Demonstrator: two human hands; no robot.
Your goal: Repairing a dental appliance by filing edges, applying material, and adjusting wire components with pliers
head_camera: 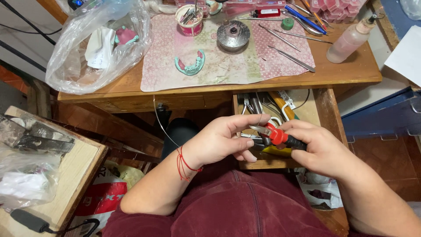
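Observation:
My right hand (322,149) grips small pliers (276,135) with red and black handles, jaws pointing left. My left hand (226,140) meets the jaws, fingers pinched on a thin metal wire (161,125) that curves up and away to the left. A red string is tied around my left wrist. Both hands hover over my lap, in front of an open wooden drawer (326,115). On the desk above lies a green and pink dental model (190,64) on a pink cloth (228,57).
On the desk are a round metal dish (233,35), a cup of tools (189,19), several long metal instruments (291,56), a clear bottle (351,40) and a plastic bag (94,44). A low wooden stand (66,175) with bags sits at left.

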